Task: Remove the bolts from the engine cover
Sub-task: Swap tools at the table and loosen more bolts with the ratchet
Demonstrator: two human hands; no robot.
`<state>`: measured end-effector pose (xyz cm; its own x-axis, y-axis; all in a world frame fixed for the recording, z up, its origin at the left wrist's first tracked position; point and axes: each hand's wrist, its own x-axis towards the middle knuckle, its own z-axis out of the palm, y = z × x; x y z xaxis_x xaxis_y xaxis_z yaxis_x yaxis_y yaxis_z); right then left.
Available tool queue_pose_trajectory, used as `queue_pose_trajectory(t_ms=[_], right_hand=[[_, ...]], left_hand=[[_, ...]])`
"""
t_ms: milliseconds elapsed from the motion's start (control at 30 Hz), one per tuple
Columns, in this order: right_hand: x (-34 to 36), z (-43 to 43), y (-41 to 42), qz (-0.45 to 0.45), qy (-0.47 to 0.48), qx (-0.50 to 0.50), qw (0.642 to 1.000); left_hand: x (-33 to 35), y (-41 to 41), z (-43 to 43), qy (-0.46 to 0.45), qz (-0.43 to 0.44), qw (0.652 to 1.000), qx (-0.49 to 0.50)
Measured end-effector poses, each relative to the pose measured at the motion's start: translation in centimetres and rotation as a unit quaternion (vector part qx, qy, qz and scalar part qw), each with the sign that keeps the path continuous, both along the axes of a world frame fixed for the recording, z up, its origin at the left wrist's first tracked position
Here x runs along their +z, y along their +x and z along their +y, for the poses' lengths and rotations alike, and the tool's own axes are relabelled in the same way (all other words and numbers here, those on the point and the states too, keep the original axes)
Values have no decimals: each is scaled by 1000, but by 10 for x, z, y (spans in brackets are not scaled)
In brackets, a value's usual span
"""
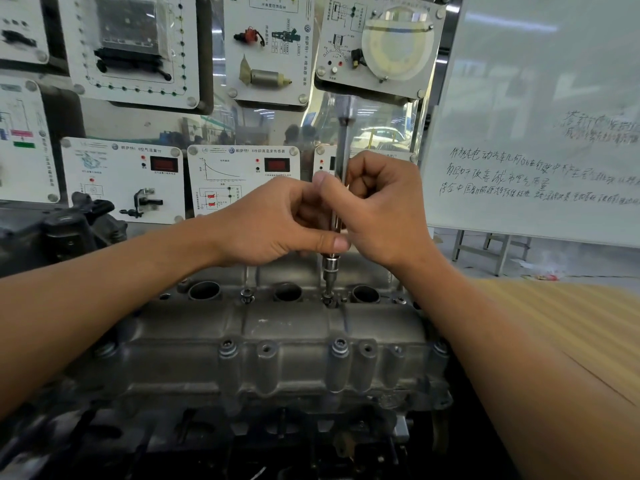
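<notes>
Head view, what I see: engine cover [277,341] sits at 6 o'clock from frame centre, grey cast metal, long side facing me. Both hands meet just above it, around centre.

The left hand [277,223] comes in from 9 o'clock, thumb and fingers pinching the driver shaft [343,147] low down. The right hand [384,209] comes in from 4 o'clock, fingers curled round the same shaft just above the left thumb. Both grips are narrow and closed on the tool. The shaft stands nearly upright and its top end runs toward 12 o'clock.

The socket [330,266] on the shaft's lower end sits down over a rear bolt [327,299], in the cover's back row, at 1 o'clock from the cover's middle. A second rear bolt [247,296] stands at 11 o'clock, between two round ports. Two front bolts [227,348] and [339,346] are in their bosses on the near edge.

Behind: training panels [124,178] at 10 o'clock, whiteboard [536,116] with handwriting at 2 o'clock, yellow striped surface [554,323] at 4 o'clock.
</notes>
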<state>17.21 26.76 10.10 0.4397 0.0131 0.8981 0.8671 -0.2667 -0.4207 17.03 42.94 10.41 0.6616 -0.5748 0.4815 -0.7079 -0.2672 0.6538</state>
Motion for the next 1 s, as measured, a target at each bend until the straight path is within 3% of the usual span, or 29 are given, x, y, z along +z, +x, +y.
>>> queue_pose_trajectory(t_ms=[400,700,933,1000], right_hand=[[2,-1,1,-20,37,11,999],[3,0,-1,-10,33,17,999],[3,-2,0,-16,29,-10,999],[3,-2,0,-16,33,-1,999]], left_hand=[[-1,2,0,-24,88,995,-44],[1,4,2,-5,4,1000,8],[0,3,5,40,87,988,-120],[0,4,6,32,88,989,-119]])
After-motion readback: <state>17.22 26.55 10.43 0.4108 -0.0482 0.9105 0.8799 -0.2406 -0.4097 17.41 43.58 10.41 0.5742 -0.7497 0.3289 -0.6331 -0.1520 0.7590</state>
